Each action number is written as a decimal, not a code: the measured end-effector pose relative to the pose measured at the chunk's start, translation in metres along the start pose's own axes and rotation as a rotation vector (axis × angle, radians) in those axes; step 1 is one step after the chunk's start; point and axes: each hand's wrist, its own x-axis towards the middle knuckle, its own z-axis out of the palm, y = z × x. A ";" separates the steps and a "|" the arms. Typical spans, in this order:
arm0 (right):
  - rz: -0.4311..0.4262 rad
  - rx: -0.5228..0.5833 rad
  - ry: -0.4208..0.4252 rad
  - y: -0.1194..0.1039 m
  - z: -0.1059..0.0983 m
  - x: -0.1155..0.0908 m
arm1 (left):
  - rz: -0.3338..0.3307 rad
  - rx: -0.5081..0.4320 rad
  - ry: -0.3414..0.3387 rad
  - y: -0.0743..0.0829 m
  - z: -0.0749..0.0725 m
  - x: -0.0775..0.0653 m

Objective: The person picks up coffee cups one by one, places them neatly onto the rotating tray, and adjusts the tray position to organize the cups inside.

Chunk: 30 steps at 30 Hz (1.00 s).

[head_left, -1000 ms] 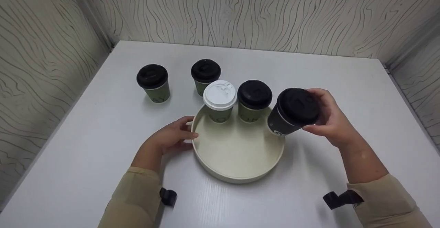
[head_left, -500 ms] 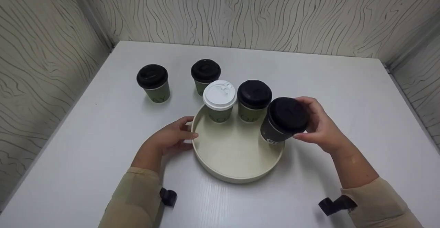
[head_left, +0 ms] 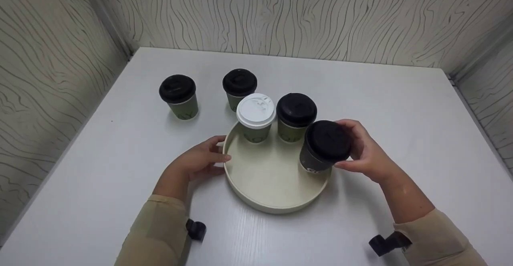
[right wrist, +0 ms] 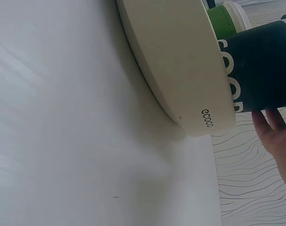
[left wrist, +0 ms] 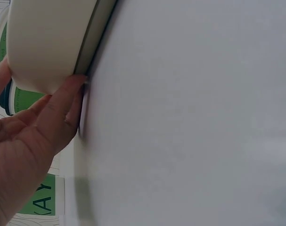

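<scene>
My left hand (head_left: 200,158) grips the left side of a round cream tray (head_left: 268,182), its thumb over the rim and the other fingers low on the outer wall. My right hand (head_left: 366,158) holds a dark coffee cup (head_left: 314,161) with a black lid, slightly tilted, at the tray's right side. Whether its base touches the tray floor, I cannot tell. At the back of the tray stand a green cup with a white lid (head_left: 256,113) and a green cup with a black lid (head_left: 296,111). The right wrist view shows white lettering on the dark cup (right wrist: 260,66).
Two more green cups with black lids stand on the white table (head_left: 120,170): one at the left (head_left: 182,101), another just behind the tray (head_left: 239,87). Patterned wall panels (head_left: 280,17) border the table at the back and sides.
My right hand has brought the dark cup left and nearer to me, lower over the tray's right side, and less tilted. The left hand and the tray have stayed put.
</scene>
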 end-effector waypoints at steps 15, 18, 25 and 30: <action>0.020 -0.002 0.000 0.008 0.004 -0.002 | -0.003 0.034 0.018 0.002 0.002 -0.002; 0.038 -0.011 0.011 0.009 0.004 -0.002 | 0.001 0.036 0.013 0.003 0.002 -0.002; 0.046 -0.021 0.027 0.010 0.005 -0.001 | 0.000 0.022 0.002 0.002 0.000 0.000; 0.051 -0.027 0.021 0.012 0.005 0.000 | -0.003 0.023 0.005 0.002 0.000 -0.001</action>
